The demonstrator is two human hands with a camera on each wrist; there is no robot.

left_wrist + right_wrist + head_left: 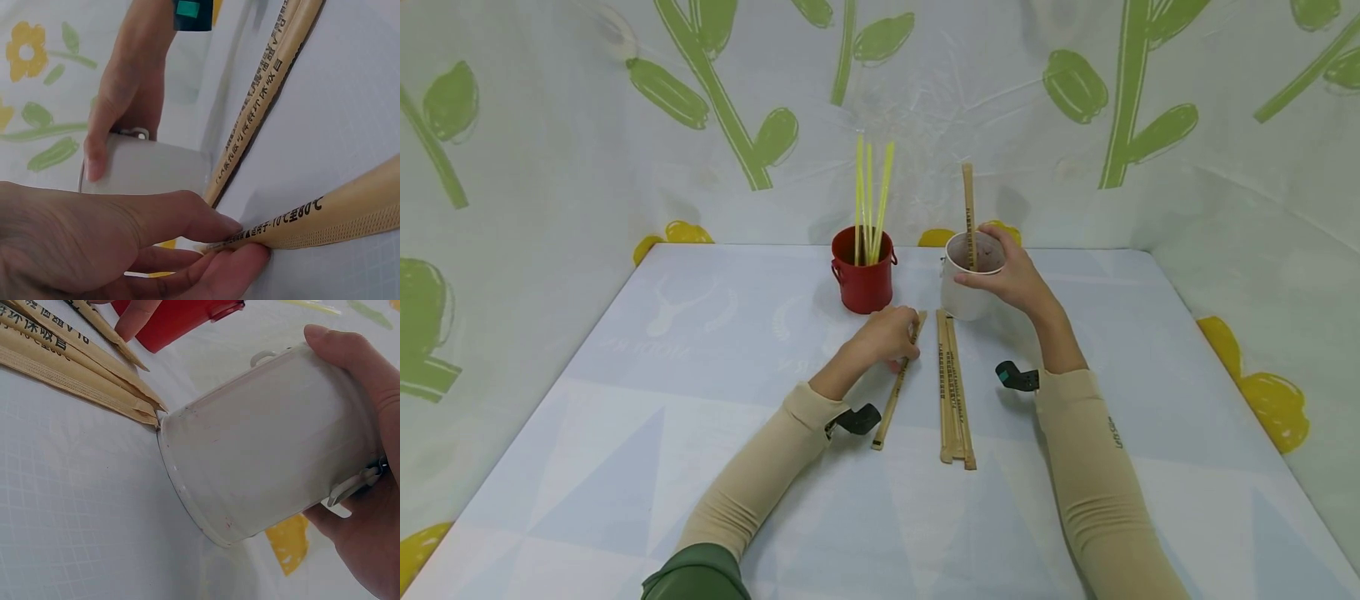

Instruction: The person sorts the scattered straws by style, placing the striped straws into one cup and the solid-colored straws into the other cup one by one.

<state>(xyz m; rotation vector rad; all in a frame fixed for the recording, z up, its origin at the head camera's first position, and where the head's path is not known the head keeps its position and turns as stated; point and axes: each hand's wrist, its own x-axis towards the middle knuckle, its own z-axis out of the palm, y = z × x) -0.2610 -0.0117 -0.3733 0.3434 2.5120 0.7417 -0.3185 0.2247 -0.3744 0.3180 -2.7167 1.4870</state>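
My left hand (883, 337) pinches a paper-wrapped straw (891, 406) between thumb and fingers; in the left wrist view the printed wrapper (331, 209) runs out past the fingertips. The right hand (1017, 279) grips the rim of a white bucket (966, 296), its thumb and fingers on opposite sides. One wrapped straw (969, 208) stands upright inside that bucket. Between the hands, several more wrapped straws (953, 400) lie side by side on the table, their far ends close to the bucket's base, as the right wrist view also shows.
Left of the white bucket stands a red bucket (867, 287) holding several yellow-green sticks (869, 200). The pale table (715, 467) ends at a back edge just behind both buckets. Leaf-patterned sheeting (955, 100) hangs behind and at the sides.
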